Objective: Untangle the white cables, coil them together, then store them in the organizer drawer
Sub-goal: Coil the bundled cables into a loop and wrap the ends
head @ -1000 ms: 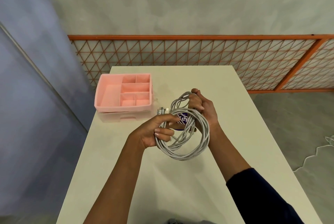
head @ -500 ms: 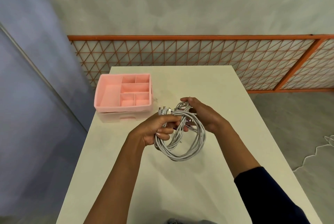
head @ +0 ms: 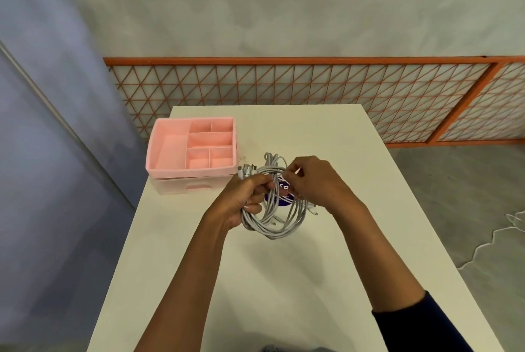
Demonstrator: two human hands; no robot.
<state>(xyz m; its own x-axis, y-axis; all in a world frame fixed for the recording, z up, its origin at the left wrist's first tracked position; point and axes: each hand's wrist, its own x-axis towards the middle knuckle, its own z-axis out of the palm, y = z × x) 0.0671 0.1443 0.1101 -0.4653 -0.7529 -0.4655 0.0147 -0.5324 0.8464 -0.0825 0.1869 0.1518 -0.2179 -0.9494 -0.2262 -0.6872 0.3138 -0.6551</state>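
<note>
Head view: left hand (head: 244, 198) is clamped round the left side of the white cables (head: 272, 224), a loose coil held just above the worktop (head: 284, 280), near the middle. Right hand (head: 318, 181) pinches strands at the top of the coil. A cluster of connector plugs (head: 246, 168) sticks out above the left hand. A purple round thing (head: 279, 199) shows through the loop, possibly a sticker or a tape roll, can't tell. The pink organizer (head: 159, 153) sits at the far-left corner, its drawer (head: 199, 187) looking closed.

Risks: the loops look uneven, so if the left hand's grip loosens the coil could spring open and re-tangle. A free end near the right wrist could snag. The drawer needs 1 hand to open, leaving 1 on the coil.

Versus 0.5 s ago: the right hand has gone from lying over the coil top to a fingertip pinch. The purple thing is visible again. The left hand's grip is unchanged.
</note>
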